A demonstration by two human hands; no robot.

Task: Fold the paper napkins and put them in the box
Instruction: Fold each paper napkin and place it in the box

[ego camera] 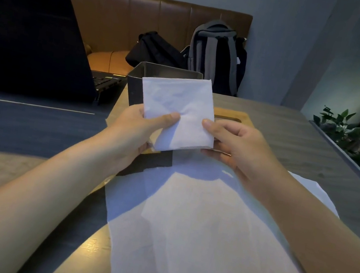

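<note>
Both hands, left (pixel 136 128) and right (pixel 235 143), thumbs and curled fingers pinching one folded napkin (pixel 176 109) before the box (pixel 135 85).

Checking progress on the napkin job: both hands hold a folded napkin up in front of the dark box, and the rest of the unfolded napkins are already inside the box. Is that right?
Not quite. The left hand and right hand do hold the folded napkin up in front of the dark box, but the unfolded napkins lie flat on the table near the person, not in the box. The head view shows this.

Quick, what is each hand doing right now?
Left hand: grip closed on the folded napkin, thumb on top.
Right hand: grip closed on the same napkin's right edge.
</note>
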